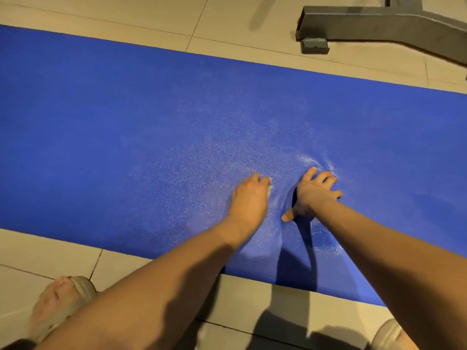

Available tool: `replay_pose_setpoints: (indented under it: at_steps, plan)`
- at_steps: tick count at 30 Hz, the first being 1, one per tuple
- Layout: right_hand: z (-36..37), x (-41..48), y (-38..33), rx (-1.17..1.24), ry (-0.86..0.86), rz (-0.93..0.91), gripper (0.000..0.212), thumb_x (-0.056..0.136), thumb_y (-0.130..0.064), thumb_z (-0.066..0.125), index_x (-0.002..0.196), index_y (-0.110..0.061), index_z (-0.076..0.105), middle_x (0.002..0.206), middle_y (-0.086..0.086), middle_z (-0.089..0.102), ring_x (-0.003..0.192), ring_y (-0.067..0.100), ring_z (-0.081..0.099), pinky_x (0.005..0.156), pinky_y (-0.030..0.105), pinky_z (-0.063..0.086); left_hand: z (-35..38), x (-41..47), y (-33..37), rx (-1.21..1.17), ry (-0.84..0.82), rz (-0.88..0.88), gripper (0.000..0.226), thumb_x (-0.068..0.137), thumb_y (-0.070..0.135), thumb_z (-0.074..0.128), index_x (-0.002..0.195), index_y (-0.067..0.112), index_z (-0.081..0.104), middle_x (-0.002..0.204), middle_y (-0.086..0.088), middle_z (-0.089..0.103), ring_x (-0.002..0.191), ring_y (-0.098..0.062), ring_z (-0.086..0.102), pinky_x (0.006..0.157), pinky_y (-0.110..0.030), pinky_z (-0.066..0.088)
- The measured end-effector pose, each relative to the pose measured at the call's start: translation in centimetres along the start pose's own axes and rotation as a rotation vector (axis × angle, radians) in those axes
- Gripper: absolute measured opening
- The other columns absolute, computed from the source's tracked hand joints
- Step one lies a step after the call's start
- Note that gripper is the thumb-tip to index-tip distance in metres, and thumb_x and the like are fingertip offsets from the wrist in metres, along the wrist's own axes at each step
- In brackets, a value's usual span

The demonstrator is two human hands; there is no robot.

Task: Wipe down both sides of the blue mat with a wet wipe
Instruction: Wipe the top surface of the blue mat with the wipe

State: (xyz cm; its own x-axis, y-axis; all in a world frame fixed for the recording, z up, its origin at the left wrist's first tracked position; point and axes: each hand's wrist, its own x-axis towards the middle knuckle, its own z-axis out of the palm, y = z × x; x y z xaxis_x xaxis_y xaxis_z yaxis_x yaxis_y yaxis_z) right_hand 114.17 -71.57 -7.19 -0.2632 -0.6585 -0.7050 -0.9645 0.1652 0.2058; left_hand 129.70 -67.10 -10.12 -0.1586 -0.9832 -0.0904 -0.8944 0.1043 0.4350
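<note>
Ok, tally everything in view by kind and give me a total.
Mat: 1
Wipe: 1
Hands: 2, left hand and right hand
Feet: 2, left foot and right foot
Stand base: 1
Total: 7

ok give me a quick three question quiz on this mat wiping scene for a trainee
1. Which hand holds the wipe? A left, B right, C neither.
2. True or false: the mat is rolled up.
3. Fill in: the right hand presses down on the ____.
Key: 1 A, the left hand grips it. 2 False, it lies spread out on the floor. 3 mat.
</note>
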Motion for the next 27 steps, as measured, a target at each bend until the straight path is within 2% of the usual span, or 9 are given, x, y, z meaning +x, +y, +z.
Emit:
replay_pose_setpoints:
  at_steps: [2,4,7,9,13,18,22,25,27]
  plan:
    - [-0.1,0.0,-0.1,0.002,-0.008,0.013,0.174,0.039,-0.066,0.093,0.154,-0.003,-0.022,0.158,0.035,-0.009,0.148,0.054,-0.004,0.11,0.07,0.028,-0.6,-0.2,-0.2,0.073,-0.041,0.092,0.013,0.092,0.01,0.06,0.103,0.015,0.062,0.097,-0.007,0.059,0.089,-0.032,0.062,0.071,-0.041,0.048]
    - [-0.2,0.1,-0.2,0.016,-0.016,0.014,0.175,0.038,-0.065,0.094,0.154,-0.003,-0.022,0.158,0.034,-0.009,0.148,0.054,-0.004,0.11,0.071,0.028,-2.1,-0.2,-2.2,0.122,-0.04,0.101,0.012,0.089,0.009,0.061,0.1,0.014,0.061,0.096,-0.007,0.06,0.088,-0.031,0.062,0.07,-0.038,0.046]
    - [-0.2,0.1,-0.1,0.031,-0.007,0.009,0.176,0.037,-0.065,0.094,0.154,-0.003,-0.021,0.158,0.034,-0.008,0.148,0.055,-0.003,0.109,0.072,0.028,-4.6,-0.3,-6.9,0.177,0.052,-0.052,0.007,0.094,0.014,0.056,0.096,0.013,0.063,0.095,-0.01,0.061,0.083,-0.033,0.062,0.067,-0.037,0.043]
    - [-0.1,0.1,0.1,0.039,0.007,0.002,0.175,0.037,-0.067,0.093,0.154,-0.003,-0.02,0.158,0.035,-0.008,0.147,0.055,-0.003,0.108,0.072,0.028,-6.1,-0.7,-9.7,0.206,0.14,-0.19,0.017,0.098,0.019,0.053,0.093,0.008,0.065,0.093,-0.015,0.062,0.078,-0.039,0.062,0.065,-0.04,0.044]
    - [0.1,-0.1,0.2,0.046,0.017,-0.02,0.175,0.038,-0.067,0.093,0.154,-0.002,-0.02,0.158,0.036,-0.008,0.147,0.056,-0.002,0.108,0.072,0.028,-5.8,-1.2,-9.2,0.13,0.157,-0.293,0.019,0.099,0.018,0.053,0.092,0.005,0.066,0.093,-0.019,0.065,0.078,-0.042,0.063,0.065,-0.04,0.041]
    - [-0.1,-0.1,0.1,0.052,0.013,-0.01,0.175,0.038,-0.065,0.094,0.154,-0.002,-0.02,0.158,0.036,-0.009,0.147,0.056,-0.004,0.108,0.073,0.027,-1.7,-0.9,-3.1,-0.048,0.097,-0.211,0.02,0.099,0.024,0.051,0.097,0.011,0.065,0.099,-0.014,0.067,0.086,-0.036,0.064,0.074,-0.044,0.05]
    - [-0.2,-0.2,0.0,0.052,0.006,-0.003,0.174,0.039,-0.064,0.094,0.154,-0.002,-0.021,0.158,0.036,-0.01,0.147,0.055,-0.005,0.109,0.073,0.027,0.5,-1.5,1.6,-0.025,-0.063,-0.043,0.011,0.097,0.018,0.052,0.098,0.012,0.062,0.099,-0.01,0.064,0.089,-0.035,0.063,0.075,-0.044,0.047]
    - [-0.2,-0.2,0.1,0.052,0.008,-0.014,0.174,0.038,-0.065,0.094,0.154,-0.002,-0.021,0.158,0.036,-0.01,0.147,0.055,-0.005,0.108,0.072,0.027,-1.2,-1.4,-0.2,0.061,-0.121,0.064,0.009,0.095,0.016,0.055,0.1,0.012,0.061,0.101,-0.01,0.063,0.091,-0.033,0.062,0.078,-0.041,0.046]
    - [-0.2,-0.3,0.3,0.051,0.011,-0.025,0.175,0.038,-0.066,0.093,0.154,-0.001,-0.02,0.158,0.036,-0.009,0.147,0.055,-0.004,0.108,0.072,0.028,-3.1,-1.5,-3.0,0.08,-0.076,-0.008,0.012,0.096,0.016,0.052,0.099,0.01,0.062,0.103,-0.013,0.064,0.092,-0.034,0.062,0.078,-0.041,0.046]
